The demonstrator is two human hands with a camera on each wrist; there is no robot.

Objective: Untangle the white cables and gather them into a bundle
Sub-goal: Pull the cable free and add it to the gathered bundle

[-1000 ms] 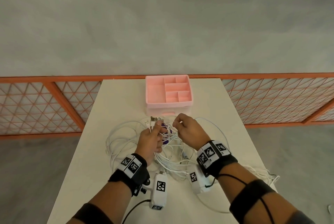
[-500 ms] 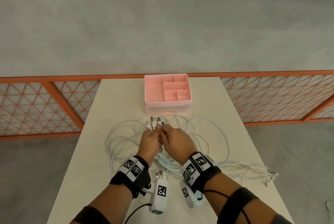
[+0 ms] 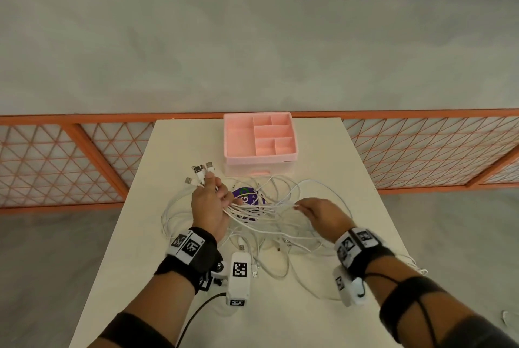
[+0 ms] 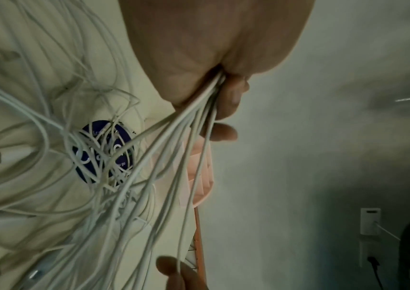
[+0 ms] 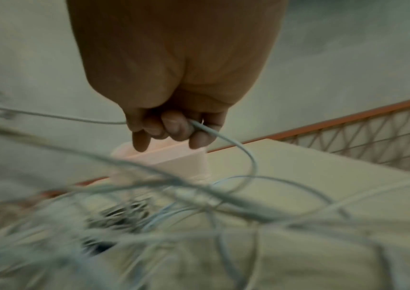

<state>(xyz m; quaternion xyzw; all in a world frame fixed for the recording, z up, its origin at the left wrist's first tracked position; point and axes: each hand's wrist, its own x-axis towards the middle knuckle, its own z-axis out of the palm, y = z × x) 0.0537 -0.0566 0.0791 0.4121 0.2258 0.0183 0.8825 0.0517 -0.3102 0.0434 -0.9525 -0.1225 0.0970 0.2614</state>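
Several white cables [image 3: 269, 215] lie tangled on the white table [image 3: 174, 139]. My left hand [image 3: 209, 201] is raised above the table's middle and grips a bunch of cable ends; their USB plugs [image 3: 200, 172] stick out above the fist. In the left wrist view the strands [image 4: 174, 157] fan down from the closed fingers [image 4: 226, 106]. My right hand [image 3: 317, 214] is off to the right, and its curled fingers [image 5: 174, 127] hold a single white cable [image 5: 223, 137] that runs through them. Strands stretch between the two hands.
A pink divided organizer box [image 3: 259, 138] stands at the table's far middle. A round purple disc [image 3: 247, 198] lies under the cables. Loose cable ends trail to the right table edge [image 3: 410, 263]. An orange lattice railing [image 3: 56, 156] runs behind the table.
My hands were together at the plugs; the right hand has drawn away to the right along a cable. The left hand has risen with the bunch of plugs.
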